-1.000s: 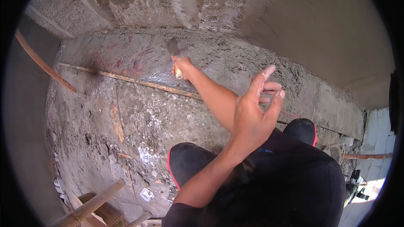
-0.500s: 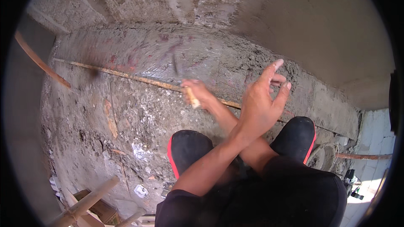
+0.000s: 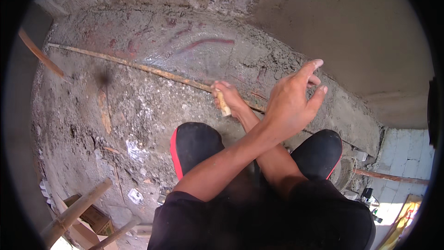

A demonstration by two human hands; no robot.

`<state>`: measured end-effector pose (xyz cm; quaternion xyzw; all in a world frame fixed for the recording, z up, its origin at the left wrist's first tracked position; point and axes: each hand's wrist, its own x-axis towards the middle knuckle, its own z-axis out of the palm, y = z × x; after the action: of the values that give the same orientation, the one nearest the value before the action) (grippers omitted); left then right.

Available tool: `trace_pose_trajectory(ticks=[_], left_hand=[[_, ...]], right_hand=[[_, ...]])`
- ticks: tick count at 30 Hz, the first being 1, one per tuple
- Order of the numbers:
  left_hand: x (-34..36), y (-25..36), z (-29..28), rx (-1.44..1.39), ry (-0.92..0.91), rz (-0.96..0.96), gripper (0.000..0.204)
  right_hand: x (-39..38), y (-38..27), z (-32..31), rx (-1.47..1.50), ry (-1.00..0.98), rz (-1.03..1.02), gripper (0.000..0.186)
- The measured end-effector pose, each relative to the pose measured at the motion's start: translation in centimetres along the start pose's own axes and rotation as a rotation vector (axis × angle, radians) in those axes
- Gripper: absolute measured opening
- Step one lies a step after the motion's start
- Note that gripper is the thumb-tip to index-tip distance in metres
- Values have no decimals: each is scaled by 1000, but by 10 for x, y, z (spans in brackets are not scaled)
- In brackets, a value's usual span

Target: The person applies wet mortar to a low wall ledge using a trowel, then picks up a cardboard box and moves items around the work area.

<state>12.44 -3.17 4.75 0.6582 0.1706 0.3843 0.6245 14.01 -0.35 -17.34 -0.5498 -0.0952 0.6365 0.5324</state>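
My forearms cross, the left one lying over the right. My right hand (image 3: 235, 102) is closed around the pale wooden handle of a trowel (image 3: 224, 105), beside a long thin wooden strip (image 3: 152, 70). I cannot make out the trowel's blade against the wet grey mortar (image 3: 159, 41) beyond it. My left hand (image 3: 291, 102) hangs in the air to the right, holding nothing, with index finger and thumb stretched apart and the other fingers partly curled. Reddish streaks show through the smeared mortar beyond the strip.
A smooth plastered surface (image 3: 342, 41) rises at the far right. Rough ground with debris (image 3: 143, 111) spreads on the left. Wooden poles (image 3: 76, 210) and a cardboard box (image 3: 95, 220) stand at the lower left. Pale blocks (image 3: 400, 153) and a bucket (image 3: 343, 173) lie right of my knees.
My right hand has moved a little to the right along the strip with the trowel. My left hand stays raised and empty. The view has shifted slightly.
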Motion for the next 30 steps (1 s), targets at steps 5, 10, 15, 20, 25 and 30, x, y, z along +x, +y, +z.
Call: trace_pose_trajectory(ticks=[5, 10, 15, 20, 25, 30], left_hand=[[-7, -1, 10, 127, 2, 42, 50], [0, 0, 17, 111, 19, 89, 49], [-20, 13, 38, 34, -96, 85, 48], [-31, 27, 44, 63, -6, 313, 49], [-31, 16, 40, 177, -18, 247, 50], [-33, 15, 42, 235, -37, 167, 49]], right_hand=[[-11, -16, -70, -93, 147, 33, 20], [-26, -68, -116, -241, 246, -97, 28], [-10, -168, -65, -1133, -49, -210, 46], [-13, -171, -117, -1658, -186, -13, 63], [-12, -87, -174, -1452, -336, -209, 60], [-84, -95, -212, -1131, 12, -247, 55]])
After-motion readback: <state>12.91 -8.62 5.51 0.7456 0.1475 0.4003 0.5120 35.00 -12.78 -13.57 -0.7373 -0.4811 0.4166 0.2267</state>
